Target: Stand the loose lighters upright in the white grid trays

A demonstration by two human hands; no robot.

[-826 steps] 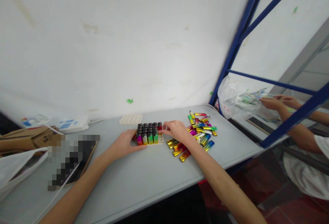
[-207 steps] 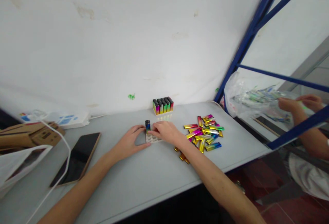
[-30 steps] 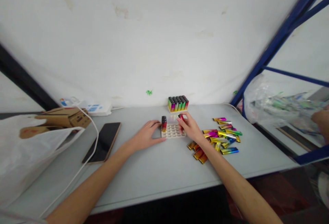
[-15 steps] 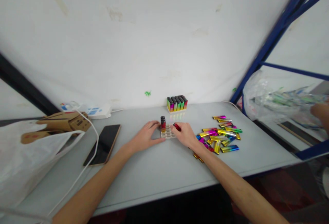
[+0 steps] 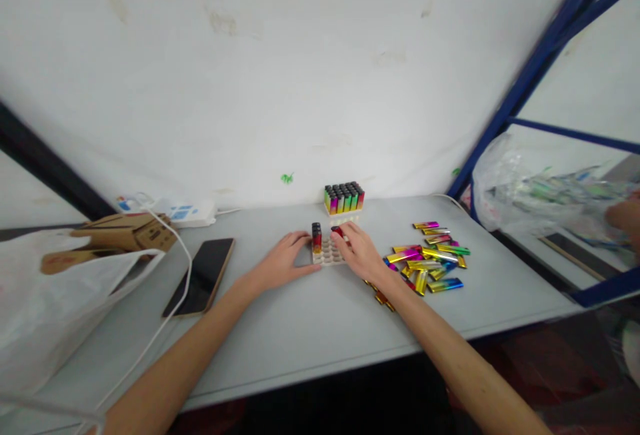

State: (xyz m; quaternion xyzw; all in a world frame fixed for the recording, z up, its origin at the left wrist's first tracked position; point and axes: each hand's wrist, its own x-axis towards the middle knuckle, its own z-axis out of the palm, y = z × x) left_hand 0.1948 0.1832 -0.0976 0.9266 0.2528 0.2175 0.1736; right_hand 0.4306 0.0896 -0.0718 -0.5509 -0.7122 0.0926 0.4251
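My right hand is closed on a red lighter with a dark top, held over the right part of a white tray with rows of holes. A few red lighters with black tops stand upright along the tray's left side. My left hand lies at that left edge, thumb and fingers spread around the tray's corner. To the right of my right hand, a loose pile of shiny multicoloured lighters lies on the table, partly hidden by my forearm.
A filled tray of upright lighters stands against the wall. On the left are a phone, a white cable, a cardboard box, a plastic bag and a power strip. At right, another person's hand is beside clear plastic bags.
My right hand has shifted slightly away from me over the tray, and the red lighter in it now looks more upright. My left hand has stayed at the tray's edge.
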